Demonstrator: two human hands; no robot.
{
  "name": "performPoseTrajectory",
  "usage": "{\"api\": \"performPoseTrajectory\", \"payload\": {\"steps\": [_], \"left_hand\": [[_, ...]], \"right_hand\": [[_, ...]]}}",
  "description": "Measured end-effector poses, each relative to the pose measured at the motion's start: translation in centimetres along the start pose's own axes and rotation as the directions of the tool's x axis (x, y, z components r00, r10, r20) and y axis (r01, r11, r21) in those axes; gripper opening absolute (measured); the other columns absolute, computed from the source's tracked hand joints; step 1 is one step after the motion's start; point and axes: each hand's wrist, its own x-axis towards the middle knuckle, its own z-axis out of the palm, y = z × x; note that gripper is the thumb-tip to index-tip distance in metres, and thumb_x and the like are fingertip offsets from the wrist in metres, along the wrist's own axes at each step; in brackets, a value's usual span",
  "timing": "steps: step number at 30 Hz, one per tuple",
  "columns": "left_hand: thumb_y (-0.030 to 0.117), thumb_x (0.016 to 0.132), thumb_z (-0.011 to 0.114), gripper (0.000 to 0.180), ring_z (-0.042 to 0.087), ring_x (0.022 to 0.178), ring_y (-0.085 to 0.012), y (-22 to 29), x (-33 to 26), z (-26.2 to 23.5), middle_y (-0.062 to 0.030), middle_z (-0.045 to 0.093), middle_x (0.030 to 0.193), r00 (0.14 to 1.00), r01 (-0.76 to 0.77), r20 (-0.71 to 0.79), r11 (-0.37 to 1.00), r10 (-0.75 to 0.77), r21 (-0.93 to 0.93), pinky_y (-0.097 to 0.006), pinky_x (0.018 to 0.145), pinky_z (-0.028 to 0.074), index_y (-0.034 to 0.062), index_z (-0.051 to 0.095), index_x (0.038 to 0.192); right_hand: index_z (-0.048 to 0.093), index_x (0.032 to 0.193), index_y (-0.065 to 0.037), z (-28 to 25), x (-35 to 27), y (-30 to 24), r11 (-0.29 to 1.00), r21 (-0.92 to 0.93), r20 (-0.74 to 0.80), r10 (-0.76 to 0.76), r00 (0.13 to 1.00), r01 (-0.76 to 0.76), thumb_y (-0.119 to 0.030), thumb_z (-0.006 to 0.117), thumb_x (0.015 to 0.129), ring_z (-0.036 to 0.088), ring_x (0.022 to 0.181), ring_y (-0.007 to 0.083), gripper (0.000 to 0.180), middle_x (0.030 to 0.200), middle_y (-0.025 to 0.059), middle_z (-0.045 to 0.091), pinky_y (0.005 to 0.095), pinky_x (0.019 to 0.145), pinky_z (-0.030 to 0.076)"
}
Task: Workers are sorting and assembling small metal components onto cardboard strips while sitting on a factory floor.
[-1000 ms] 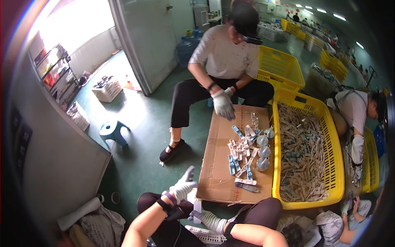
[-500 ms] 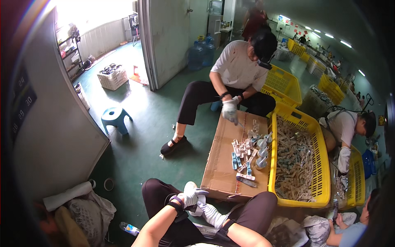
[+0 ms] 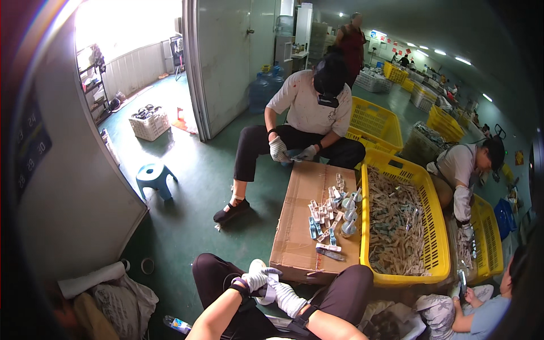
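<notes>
Both my hands wear striped white gloves and meet over my lap, at the near end of a cardboard box [image 3: 286, 226]. Between them is a small white, flat piece [image 3: 271, 280], too blurred to name. My left hand [image 3: 255, 277] curls round its upper left side with the fingers bent. My right hand [image 3: 289, 299] is closed at its lower right, fingertips hidden. Just beyond my left hand is a pale, rounded thing [image 3: 257, 264]. On the box lie several white and blue plastic clips [image 3: 323, 212], clear pump-like bottles [image 3: 349, 228] and a dark-handled knife or tool [image 3: 330, 254].
A yellow crate [image 3: 445, 249] full of clip-like pieces stands right of the box. Across it sits a gloved co-worker [image 3: 309, 107]; another person [image 3: 462, 164] bends over a crate at right. A blue stool [image 3: 157, 180] stands left; a bottle [image 3: 177, 324] and sacks [image 3: 122, 300] lie near me.
The view has shifted slightly. My hands stay together, with my left fingers more curled. The co-worker opposite has drawn both hands back from the box top toward the lap and sits more upright.
</notes>
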Motion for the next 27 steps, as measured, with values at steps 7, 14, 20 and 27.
{"api": "performPoseTrajectory", "payload": {"steps": [7,14,20,27], "left_hand": [[0.002,0.080,0.074,0.040,0.059,0.088,-0.0125,3.3,-1.3,1.2,-0.0029,0.061,0.093,0.988,0.146,0.096,0.939,-0.122,-0.312,-0.029,0.079,0.050,0.0072,0.064,0.118],[0.012,0.088,0.065,0.024,0.057,0.096,-0.0182,3.7,-0.5,1.1,-0.0067,0.057,0.097,0.984,0.178,-0.013,0.984,-0.178,-0.014,-0.031,0.085,0.049,0.0118,0.067,0.112],[0.019,0.077,0.077,0.026,0.054,0.073,-0.0113,6.2,-0.8,2.4,-0.0021,0.059,0.080,0.970,0.160,-0.145,0.959,-0.197,-0.235,-0.029,0.065,0.047,0.0025,0.063,0.093],[-0.002,0.082,0.069,0.023,0.060,0.072,-0.0130,-5.6,2.2,-1.1,-0.0020,0.063,0.077,0.984,-0.179,-0.028,0.984,0.179,-0.013,-0.026,0.065,0.049,0.0014,0.070,0.104]], "right_hand": [[0.064,0.108,-0.006,0.3,-2.0,-1.4,0.999,-0.025,-0.063,0.018,0.998,-0.020,-0.032,0.060,0.095,0.065,0.076,0.0165,0.029,0.095,0.0045,0.067,0.0255,0.065,0.051],[0.063,0.107,-0.008,-1.8,1.2,0.3,0.996,0.086,-0.030,-0.005,1.000,0.007,-0.029,0.059,0.096,0.059,0.076,0.0120,0.024,0.092,0.0011,0.064,0.0249,0.067,0.048],[0.058,0.111,-0.011,0.5,0.1,-1.9,0.982,0.182,-0.030,0.064,0.997,-0.058,-0.025,0.053,0.099,0.053,0.082,0.0110,0.019,0.094,0.0004,0.059,0.0217,0.075,0.045],[0.058,0.123,-0.008,-1.3,1.4,-0.2,0.998,0.006,0.037,0.064,0.997,-0.064,-0.029,0.057,0.097,0.057,0.108,0.0170,0.034,0.117,0.0055,0.063,0.0287,0.097,0.045]]}}
